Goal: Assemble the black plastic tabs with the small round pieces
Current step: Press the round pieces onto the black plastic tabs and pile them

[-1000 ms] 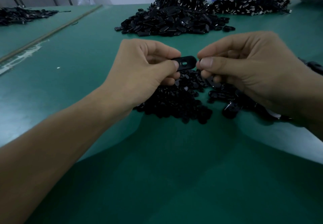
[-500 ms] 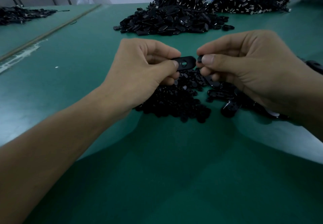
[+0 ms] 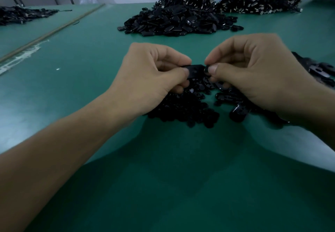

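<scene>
- Since the earlier frames, the right hand [image 3: 257,72] has closed the small gap to the black tab [image 3: 195,71], so the small round piece [image 3: 206,69] pinched at its fingertips now meets the tab's free end; the left hand [image 3: 150,76] has stayed in about the same spot over the green table [image 3: 163,186].
- Head view, left hand: thumb and forefinger are clamped on the left end of the black tab, holding it roughly level above the table, with the other fingers curled underneath.
- Head view, right hand: thumb and forefinger are pressed together on the small round piece, which shows only as a dark edge beside the thumbnail; whether it is seated in the tab cannot be told.
- Both hands are brought together, fingertips nearly touching across the tab.
- Just below the hands, a heap of small round pieces [image 3: 183,110] lies on the table, partly hidden by the left hand.
- Loose black tabs [image 3: 237,111] lie beside that heap under the right hand, and more tabs [image 3: 319,70] show past the right wrist at the frame's right edge.
- Farther back at the table's middle stands a large pile of black parts [image 3: 174,21] with looped cords on top.
- Another pile with metal ends [image 3: 257,5] sits behind it to the right.
- A smaller dark pile [image 3: 20,15] lies far left, beyond a seam [image 3: 54,32] running across the table.
</scene>
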